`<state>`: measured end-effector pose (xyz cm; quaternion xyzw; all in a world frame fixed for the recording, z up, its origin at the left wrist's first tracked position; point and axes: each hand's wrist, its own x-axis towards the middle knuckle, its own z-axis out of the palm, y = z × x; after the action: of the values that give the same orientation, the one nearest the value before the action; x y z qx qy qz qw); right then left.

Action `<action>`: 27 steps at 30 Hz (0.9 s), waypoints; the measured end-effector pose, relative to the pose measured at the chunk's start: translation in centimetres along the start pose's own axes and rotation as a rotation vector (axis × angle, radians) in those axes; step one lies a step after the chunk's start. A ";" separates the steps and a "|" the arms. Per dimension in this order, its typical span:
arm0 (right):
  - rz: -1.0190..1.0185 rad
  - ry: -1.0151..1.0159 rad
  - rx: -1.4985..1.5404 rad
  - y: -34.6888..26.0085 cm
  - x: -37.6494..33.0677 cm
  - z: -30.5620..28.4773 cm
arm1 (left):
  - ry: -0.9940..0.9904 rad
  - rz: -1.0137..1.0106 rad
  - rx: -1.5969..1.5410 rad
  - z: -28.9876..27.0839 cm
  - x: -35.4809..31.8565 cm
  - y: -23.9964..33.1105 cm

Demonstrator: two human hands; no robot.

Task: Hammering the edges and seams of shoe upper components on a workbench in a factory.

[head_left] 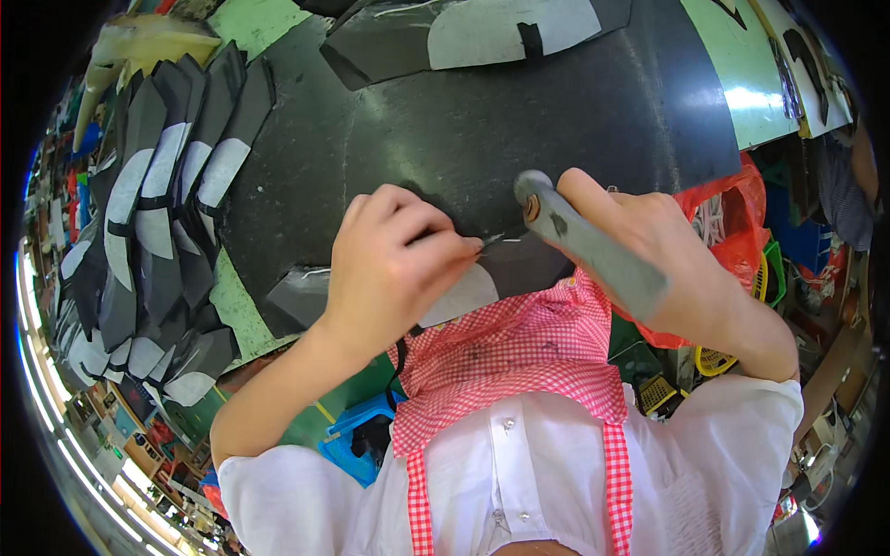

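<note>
A dark, flat cut piece [528, 264] with a light grey patch lies at the near edge of the black work surface, against my apron. My left hand [389, 259] is closed over its far edge, fingers curled and fingertips pressed together there; the thumb is mostly hidden. White streaks run along that edge beside the fingertips. In my right hand [663, 236] is a hammer [598, 250], its grey head raised above the right part of the piece. My fist and the head hide most of the handle.
Many similar dark pieces with light patches [153, 185] are piled at the left on a green tabletop [243, 315]. Another such piece [514, 35] lies at the far edge. A red plastic bag [732, 227] hangs at the right, above a yellow basket [716, 361]. A blue basket [343, 440] sits below.
</note>
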<state>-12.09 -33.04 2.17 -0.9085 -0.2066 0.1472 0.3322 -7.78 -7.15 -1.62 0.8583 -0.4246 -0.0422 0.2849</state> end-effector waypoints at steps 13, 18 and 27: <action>0.171 0.078 0.152 -0.1 -2.4 -1.2 | -0.025 -0.125 -0.139 2.0 5.1 1.3; 0.109 0.134 0.214 1.0 -1.8 -1.7 | -0.099 -0.254 -0.347 1.0 3.1 0.0; 0.178 0.068 0.252 -0.1 0.5 -1.9 | 0.091 0.102 0.125 0.9 2.8 0.6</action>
<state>-10.96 -33.77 3.63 -0.8788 -0.0938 0.1700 0.4360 -6.67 -9.98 -1.64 0.8526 -0.4564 0.0382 0.2517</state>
